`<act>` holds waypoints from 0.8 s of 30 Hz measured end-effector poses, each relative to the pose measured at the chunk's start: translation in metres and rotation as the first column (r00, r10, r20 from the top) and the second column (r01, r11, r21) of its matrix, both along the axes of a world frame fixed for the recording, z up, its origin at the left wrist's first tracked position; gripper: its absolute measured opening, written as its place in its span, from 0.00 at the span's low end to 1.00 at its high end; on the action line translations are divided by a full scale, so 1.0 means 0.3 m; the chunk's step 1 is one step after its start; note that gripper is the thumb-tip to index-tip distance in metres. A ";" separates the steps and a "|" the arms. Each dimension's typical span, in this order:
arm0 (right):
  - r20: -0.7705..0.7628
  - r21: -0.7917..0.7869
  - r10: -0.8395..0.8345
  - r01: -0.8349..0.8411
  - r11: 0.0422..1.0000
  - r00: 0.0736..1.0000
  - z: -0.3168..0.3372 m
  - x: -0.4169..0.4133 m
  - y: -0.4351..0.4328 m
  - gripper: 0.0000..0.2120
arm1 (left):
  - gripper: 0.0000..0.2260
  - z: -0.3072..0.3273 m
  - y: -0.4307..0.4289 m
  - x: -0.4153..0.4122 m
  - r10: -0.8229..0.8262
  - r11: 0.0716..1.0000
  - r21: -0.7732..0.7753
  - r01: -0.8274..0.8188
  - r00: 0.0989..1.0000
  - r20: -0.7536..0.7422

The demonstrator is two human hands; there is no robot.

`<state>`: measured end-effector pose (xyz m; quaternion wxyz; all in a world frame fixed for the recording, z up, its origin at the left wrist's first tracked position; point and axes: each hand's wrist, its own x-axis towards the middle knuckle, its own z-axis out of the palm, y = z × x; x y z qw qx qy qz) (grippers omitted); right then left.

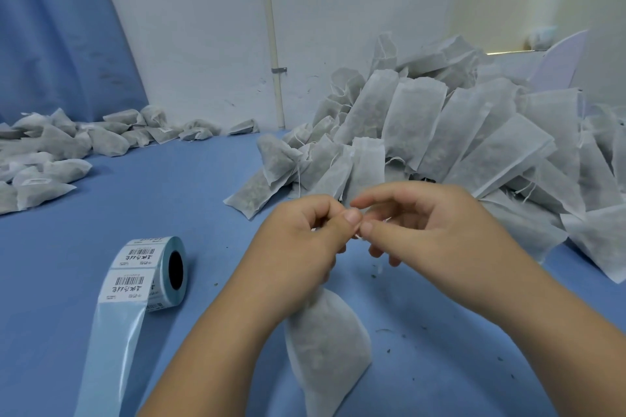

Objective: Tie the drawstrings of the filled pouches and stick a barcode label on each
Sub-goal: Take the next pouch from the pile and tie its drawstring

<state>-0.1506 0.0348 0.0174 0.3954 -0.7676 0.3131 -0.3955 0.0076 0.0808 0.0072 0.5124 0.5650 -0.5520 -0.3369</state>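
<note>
A filled white pouch (327,345) hangs below my two hands, above the blue table (210,186). My left hand (301,240) grips the gathered neck of the pouch, thumb and fingers curled. My right hand (423,223) pinches the thin white drawstring (359,236) right beside the left thumb. The knot itself is hidden between the fingertips. A roll of barcode labels (152,272) lies on the table to the left of my left forearm, with its pale blue backing strip trailing toward the front edge.
A large heap of untied filled pouches (457,139) covers the back right of the table. A lower pile of tied, labelled pouches (50,152) lies at the far left. Blue curtain and white wall stand behind. Small herb crumbs dot the cloth.
</note>
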 end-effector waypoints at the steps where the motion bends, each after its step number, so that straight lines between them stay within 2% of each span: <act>1: -0.017 -0.014 -0.002 0.002 1.000 1.000 0.000 0.001 0.002 0.06 | 0.14 -0.001 0.000 0.001 0.002 1.000 0.001 -0.002 1.000 0.010; 6: -0.065 -0.089 -0.067 0.061 0.994 0.996 -0.004 0.001 0.006 0.05 | 0.14 -0.008 -0.005 0.001 0.034 0.999 -0.040 -0.030 0.992 0.120; 10: -0.076 -0.163 -0.210 0.196 0.967 0.975 0.006 -0.008 0.004 0.08 | 0.14 -0.011 -0.007 0.000 0.033 0.999 -0.043 -0.030 0.996 0.083; 13: -0.007 -0.061 -0.204 0.203 0.977 0.979 0.012 -0.009 0.006 0.07 | 0.16 -0.006 -0.006 -0.001 0.014 0.999 -0.032 -0.014 1.000 -0.027; 18: 0.078 0.158 -0.109 0.096 0.983 0.991 0.020 -0.002 0.013 0.06 | 0.16 0.003 0.001 -0.005 -0.021 0.999 -0.053 0.012 0.984 -0.178; 22: 0.124 0.230 -0.079 0.048 0.972 0.989 0.021 0.009 0.022 0.01 | 0.17 0.006 0.003 -0.008 -0.042 0.998 -0.048 0.032 0.977 -0.208; 24: 0.159 0.248 -0.083 0.041 0.968 0.984 0.018 0.017 0.025 0.04 | 0.17 0.006 0.003 -0.011 -0.047 0.998 -0.049 0.038 0.981 -0.190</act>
